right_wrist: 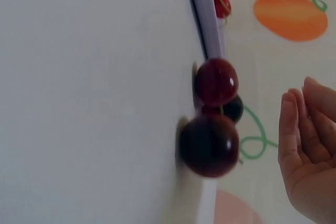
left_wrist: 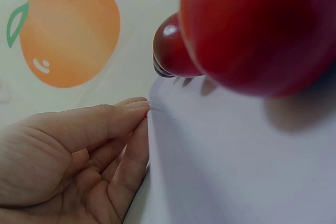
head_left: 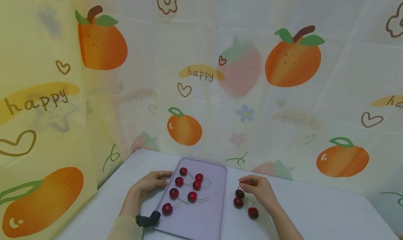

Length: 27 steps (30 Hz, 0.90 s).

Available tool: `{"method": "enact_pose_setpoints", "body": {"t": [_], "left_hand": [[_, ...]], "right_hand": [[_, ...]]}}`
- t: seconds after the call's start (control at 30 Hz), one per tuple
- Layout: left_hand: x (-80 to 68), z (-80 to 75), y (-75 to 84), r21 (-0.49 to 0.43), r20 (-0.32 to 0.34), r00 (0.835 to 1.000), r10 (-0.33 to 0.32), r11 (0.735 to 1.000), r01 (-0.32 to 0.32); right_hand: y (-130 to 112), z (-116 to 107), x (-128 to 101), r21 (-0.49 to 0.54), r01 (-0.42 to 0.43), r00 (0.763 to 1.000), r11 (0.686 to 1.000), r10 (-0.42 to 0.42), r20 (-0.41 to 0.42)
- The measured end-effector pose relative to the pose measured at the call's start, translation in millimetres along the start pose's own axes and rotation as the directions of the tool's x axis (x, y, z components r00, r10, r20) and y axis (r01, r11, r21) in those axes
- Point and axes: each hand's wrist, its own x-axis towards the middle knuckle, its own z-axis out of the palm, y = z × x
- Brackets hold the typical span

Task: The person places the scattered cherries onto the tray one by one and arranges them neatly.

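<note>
A lavender tray [head_left: 201,222] lies on the white table [head_left: 315,208] and holds several red cherries [head_left: 192,196] with thin stems. My left hand [head_left: 154,180] rests at the tray's left rim, its straight fingers [left_wrist: 121,116] touching the tray edge [left_wrist: 152,129]; one cherry [left_wrist: 262,24] looms close to that wrist camera. Three cherries lie on the table right of the tray: a dark one [head_left: 240,193], a red one [head_left: 238,202] and another [head_left: 253,212]. My right hand [head_left: 256,189] hovers just beside the dark cherry, fingers [right_wrist: 304,129] relaxed and apart from the fruit [right_wrist: 210,145], holding nothing.
A thin curtain [head_left: 292,58] printed with oranges, strawberries and "happy" closes off the back and the left side. The table runs on to the right of the loose cherries. A dark strap [head_left: 148,219] sits on my left wrist.
</note>
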Motion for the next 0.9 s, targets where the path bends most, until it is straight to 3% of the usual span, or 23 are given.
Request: {"method": "enact_pose_setpoints", "body": {"t": [0.53, 0.9], "left_hand": [[-1.1, 1.0, 1.1, -0.012, -0.008, 1.000, -0.015, 1.000, 0.015], [0.0, 0.9, -0.9, -0.016, -0.011, 1.000, -0.005, 1.000, 0.005]], "right_hand": [[32.2, -32.8, -3.3, -0.011, -0.070, 0.997, 0.997, 0.070, -0.032], [50.2, -52.3, -7.8, -0.052, -0.073, 0.985, 0.996, 0.080, 0.151]]}}
